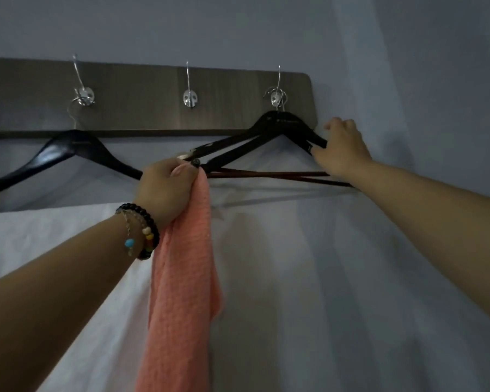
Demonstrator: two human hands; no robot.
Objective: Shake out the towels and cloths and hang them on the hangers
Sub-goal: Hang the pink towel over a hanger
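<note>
Hands, two, both ours, raised to the wall rack. Left hand [166, 188] — fingers curled round the top of one pink cloth [181, 278], bunched, and held against the left tip of a hanger. Right hand [341, 148] — fingers pinching the right shoulder end of the paired hangers [246, 140].

Head view, counted:
- Pink cloth: one. It hangs straight down from our left fist, long axis vertical, lower end running out of view at the bottom edge. It is not over any bar.
- Black hangers: three. Two share the right hook [277, 94], overlapping, their shoulders spread left and right and their brown lower bars crossing at a shallow angle, roughly level. One single hanger [68, 148] hangs from the left hook [82, 94], its right shoulder tip hidden behind our left hand.
- Metal hooks: three in view on the dark wooden board [142, 94]; the middle hook [190, 94] carries nothing.
- Bracelets [142, 230]: we make out a dark beaded one and a thin chain with a blue bead on the left wrist.
- White sheet [294, 278]: one, draped on the wall below the board.
</note>
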